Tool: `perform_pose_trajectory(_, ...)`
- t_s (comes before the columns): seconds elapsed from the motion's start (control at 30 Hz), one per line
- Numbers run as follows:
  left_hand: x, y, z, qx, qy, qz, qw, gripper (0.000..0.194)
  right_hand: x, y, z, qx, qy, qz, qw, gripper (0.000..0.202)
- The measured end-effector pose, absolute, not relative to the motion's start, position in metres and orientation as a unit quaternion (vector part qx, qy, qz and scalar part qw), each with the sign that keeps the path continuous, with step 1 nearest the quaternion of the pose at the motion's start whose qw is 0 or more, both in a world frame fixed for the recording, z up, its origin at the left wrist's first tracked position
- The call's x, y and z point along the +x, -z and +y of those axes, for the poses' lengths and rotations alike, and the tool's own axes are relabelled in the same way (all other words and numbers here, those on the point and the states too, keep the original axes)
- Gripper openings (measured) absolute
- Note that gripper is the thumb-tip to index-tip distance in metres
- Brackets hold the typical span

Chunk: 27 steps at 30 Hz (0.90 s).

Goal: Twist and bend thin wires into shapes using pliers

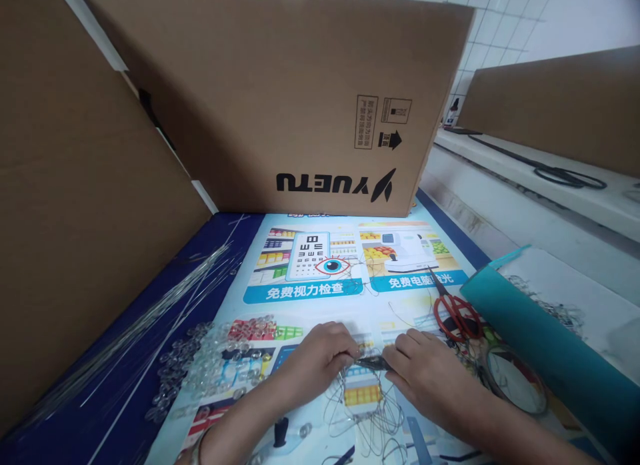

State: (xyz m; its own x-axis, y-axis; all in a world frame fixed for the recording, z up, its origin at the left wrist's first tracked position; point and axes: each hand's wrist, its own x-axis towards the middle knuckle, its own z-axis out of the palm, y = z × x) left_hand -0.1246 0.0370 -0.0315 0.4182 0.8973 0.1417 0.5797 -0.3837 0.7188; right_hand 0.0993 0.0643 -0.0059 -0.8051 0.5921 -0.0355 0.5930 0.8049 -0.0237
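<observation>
My left hand [314,360] and my right hand [429,373] meet over a printed poster [345,285] on the table. Between their fingertips they pinch a small dark metal piece [373,364] with thin wire attached. Loose loops of thin wire [367,418] lie under and in front of both hands. A pile of clear plastic beads [210,365] sits just left of my left hand. Red-handled scissors [453,312] lie just beyond my right hand.
A large cardboard box [280,105] stands at the back and a cardboard wall [75,205] on the left. Long clear rods [145,325] lie on the blue tablecloth. A teal sheet [540,345] and a tape roll [515,378] are on the right.
</observation>
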Motion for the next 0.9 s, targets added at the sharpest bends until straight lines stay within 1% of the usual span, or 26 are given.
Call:
perform_pose_trajectory(0.3,-0.125,0.033,0.037,0.79,-0.273,0.461,0.297,0.017,0.101,0.014,0.068,0.277,-0.006,0.961,0.0,0.004)
perform_pose_trajectory(0.53,-0.123,0.03,0.036,0.781,-0.281,0.471,0.301,0.013,0.102,0.018,0.07,0.263,-0.041,0.964,-0.009,0.007)
perform_pose_trajectory(0.7,-0.123,0.028,0.036,0.782,-0.27,0.475,0.299,0.015,0.102,0.015,0.07,0.258,-0.034,0.965,-0.014,0.01)
perform_pose_trajectory(0.9,-0.124,0.026,0.037,0.796,-0.255,0.464,0.293,0.017,0.102,0.016,0.07,0.257,-0.061,0.964,-0.013,0.007)
